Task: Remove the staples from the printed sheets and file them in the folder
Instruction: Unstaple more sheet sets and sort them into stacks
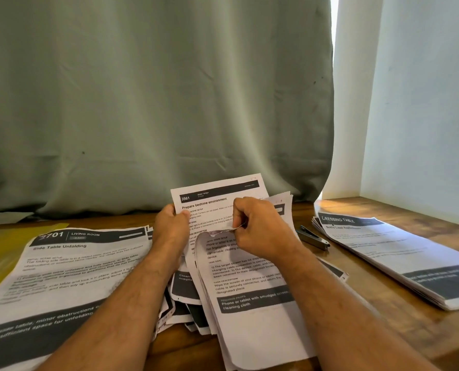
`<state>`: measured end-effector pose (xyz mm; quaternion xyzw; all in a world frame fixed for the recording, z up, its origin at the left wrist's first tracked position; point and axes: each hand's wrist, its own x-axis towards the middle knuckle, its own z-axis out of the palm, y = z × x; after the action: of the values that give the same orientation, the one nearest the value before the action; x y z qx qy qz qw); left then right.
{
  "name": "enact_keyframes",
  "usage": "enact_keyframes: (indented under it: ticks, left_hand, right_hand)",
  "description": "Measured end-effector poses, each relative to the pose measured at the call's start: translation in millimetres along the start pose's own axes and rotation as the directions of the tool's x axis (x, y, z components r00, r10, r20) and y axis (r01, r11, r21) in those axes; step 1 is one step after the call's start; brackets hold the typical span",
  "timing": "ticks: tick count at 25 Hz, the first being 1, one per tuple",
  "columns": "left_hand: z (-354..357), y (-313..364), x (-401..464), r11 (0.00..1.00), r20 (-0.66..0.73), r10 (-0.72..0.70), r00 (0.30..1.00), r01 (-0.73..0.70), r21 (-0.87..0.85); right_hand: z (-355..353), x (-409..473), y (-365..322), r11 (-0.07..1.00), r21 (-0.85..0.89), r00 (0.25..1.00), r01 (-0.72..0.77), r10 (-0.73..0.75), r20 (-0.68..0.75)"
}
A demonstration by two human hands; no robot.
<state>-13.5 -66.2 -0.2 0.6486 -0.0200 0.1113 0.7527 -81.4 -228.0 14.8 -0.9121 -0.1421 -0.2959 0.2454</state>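
We are midway, by the look of it. Our left hand (pixel 170 226) pinches the upright sheet (pixel 217 194); our right hand (pixel 260 228) pinches a torn top edge. Piles (pixel 400 253) wait either side, the yellow folder (pixel 6 245) holds nothing visible, and the stapler (pixel 312 236) lies unused.
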Motion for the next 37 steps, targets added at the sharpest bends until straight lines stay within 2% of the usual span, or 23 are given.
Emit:
enact_keyframes:
  ticks: [3, 7, 11, 14, 17, 23, 29, 34, 37]
  left_hand:
    - [1.7, 0.4, -1.8, 1.0, 0.017, 0.016, 1.0, -0.016, 0.025]
    - [1.4, 4.5, -10.9, 0.998, 0.109, 0.052, 0.993, -0.056, 0.034]
    - [-2.8, 7.6, -15.5, 0.986, 0.199, 0.116, 0.973, -0.137, 0.096]
    - [-1.0, 10.8, -19.2, 0.983, 0.233, 0.151, 0.961, -0.17, 0.066]
    - [0.0, 13.4, -24.6, 0.98, 0.276, 0.191, 0.942, -0.2, 0.005]
    - [1.7, 10.9, -30.0, 0.974, 0.377, 0.196, 0.905, -0.225, 0.035]
    - [4.8, -1.4, -31.0, 0.875, 0.47, 0.123, 0.874, -0.319, 0.364]
    - [3.2, 2.7, -29.1, 0.881, 0.48, 0.129, 0.868, -0.322, 0.345]
    - [-0.3, 7.8, -20.6, 0.945, 0.374, 0.145, 0.916, -0.24, 0.22]
  right_hand:
    - [5.5, 4.1, -3.3, 0.996, -0.067, 0.997, 0.056, -0.059, -0.04]
    - [7.0, 4.7, -3.0, 0.993, -0.091, 0.997, 0.069, -0.072, -0.03]
    - [2.7, 3.0, 0.6, 0.995, -0.066, 0.967, 0.076, -0.09, -0.239]
    - [3.0, 5.7, 0.4, 0.997, -0.043, 0.948, 0.064, -0.074, -0.308]
    - [5.4, 9.8, -1.9, 0.997, -0.067, 0.958, 0.044, -0.061, -0.279]
    - [5.0, 12.4, 10.1, 0.993, -0.097, 0.972, -0.074, 0.05, -0.227]
    - [3.6, 12.6, 12.1, 0.989, -0.095, 0.982, -0.111, 0.094, -0.167]
    - [2.6, 13.6, 12.8, 0.991, -0.095, 0.988, -0.096, 0.083, -0.13]
    - [-6.4, 11.5, 16.1, 0.99, -0.053, 0.988, -0.134, 0.129, -0.086]
